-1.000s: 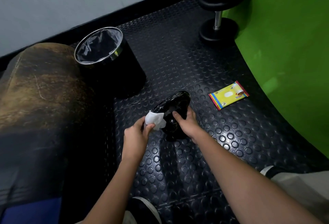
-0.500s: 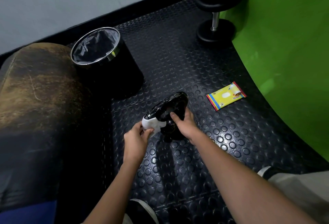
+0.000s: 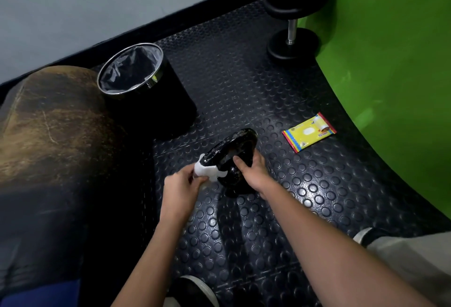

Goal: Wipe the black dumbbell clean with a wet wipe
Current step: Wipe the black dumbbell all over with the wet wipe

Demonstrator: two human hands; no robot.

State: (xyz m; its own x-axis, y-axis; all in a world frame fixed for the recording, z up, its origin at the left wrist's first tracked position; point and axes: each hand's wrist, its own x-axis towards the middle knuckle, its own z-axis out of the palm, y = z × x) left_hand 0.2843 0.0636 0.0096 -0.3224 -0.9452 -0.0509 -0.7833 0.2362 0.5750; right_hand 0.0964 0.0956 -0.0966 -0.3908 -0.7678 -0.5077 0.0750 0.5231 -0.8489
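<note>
Two hands are working over a studded floor mat (image 3: pixel 305 184): the left hand (image 3: pixel 181 189) pinching a white wet wipe (image 3: pixel 205 172) against the black dumbbell (image 3: pixel 231 158), the right hand (image 3: pixel 253 172) gripping it.

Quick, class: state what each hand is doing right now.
Left hand: pinches the wet wipe against the black dumbbell.
Right hand: grips the black dumbbell.
</note>
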